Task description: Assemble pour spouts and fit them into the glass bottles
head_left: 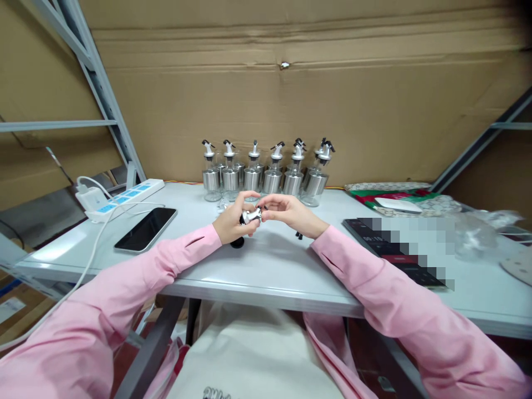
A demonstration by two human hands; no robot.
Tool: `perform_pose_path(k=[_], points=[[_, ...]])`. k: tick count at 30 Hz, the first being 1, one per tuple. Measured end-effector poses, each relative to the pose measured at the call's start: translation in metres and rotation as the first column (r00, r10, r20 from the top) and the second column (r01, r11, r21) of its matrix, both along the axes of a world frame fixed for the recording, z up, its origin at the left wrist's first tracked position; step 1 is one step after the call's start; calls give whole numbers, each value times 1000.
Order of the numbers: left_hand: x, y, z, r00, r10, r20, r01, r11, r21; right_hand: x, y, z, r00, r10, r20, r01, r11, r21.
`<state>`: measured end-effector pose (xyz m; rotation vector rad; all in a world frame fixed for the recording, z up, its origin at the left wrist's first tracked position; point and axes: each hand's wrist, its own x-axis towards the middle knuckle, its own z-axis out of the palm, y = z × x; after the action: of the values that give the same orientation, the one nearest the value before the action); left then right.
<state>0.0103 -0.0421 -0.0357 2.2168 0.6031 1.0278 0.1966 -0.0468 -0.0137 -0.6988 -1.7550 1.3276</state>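
My left hand is closed around a silver and black pourer top, held above the middle of the table. My right hand meets it from the right, thumb and forefinger pinched at the black tip of the pourer. Beneath my left hand lies a round black piece. Small black parts rest on the table under my right hand. Beyond both hands stand several glass bottles with steel bands, fitted with similar pourer tops.
On the left are a black phone and a white power strip with a cable. At the right lie a partly blurred dark device, patterned cloth and clear plastic. Cardboard backs the table.
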Motion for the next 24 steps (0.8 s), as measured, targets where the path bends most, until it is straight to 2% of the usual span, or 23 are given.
perform_pose_path(k=[4,7,13,18,21,23,24], points=[[0,3,0,988,129,-89,-117,984,135,1,-1,4,999,-32,14,31,999,15],[-2,4,2,964,222,-146,-196,965,173,3,-1,7,997,-75,25,73,994,86],[-2,6,5,930,251,-270,-200,958,203,4,-1,8,993,-113,34,107,984,140],[-3,4,7,898,349,-269,-276,921,276,1,-4,9,993,-119,18,116,987,115],[-3,2,6,902,322,-287,-238,926,291,1,-4,11,992,-130,-3,129,985,118],[-6,9,9,930,296,-217,-226,928,297,3,-3,13,991,-131,-37,134,986,101],[-8,17,13,942,315,-112,-269,913,306,3,-3,13,989,-140,-57,144,985,89]])
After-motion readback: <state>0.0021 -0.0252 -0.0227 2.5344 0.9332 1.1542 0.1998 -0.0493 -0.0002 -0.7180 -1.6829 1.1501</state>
